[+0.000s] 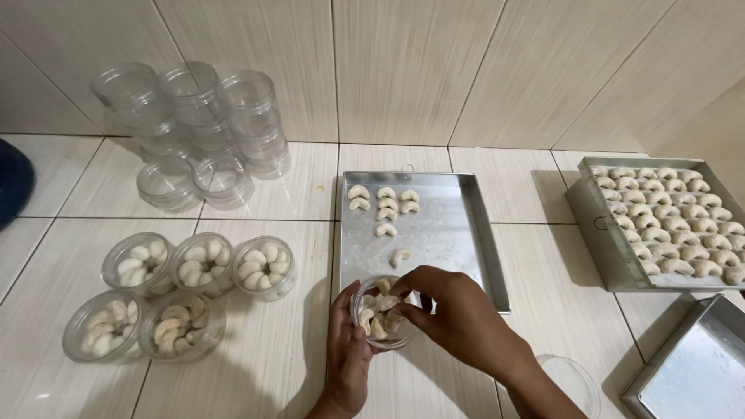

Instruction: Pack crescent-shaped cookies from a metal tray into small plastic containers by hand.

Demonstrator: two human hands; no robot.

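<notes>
Here the left hand [347, 349] cups a clear jar [382, 312] of crescent cookies [379, 316]; right hand [454, 310] grip pinches one inside.

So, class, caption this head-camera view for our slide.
Left hand steadies a clear round plastic jar while right hand arranges pale crescent cookies inside.

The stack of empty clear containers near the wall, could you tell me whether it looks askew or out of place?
Yes: the stack of empty clear containers leans against the wall, tilted rather than upright.
</notes>
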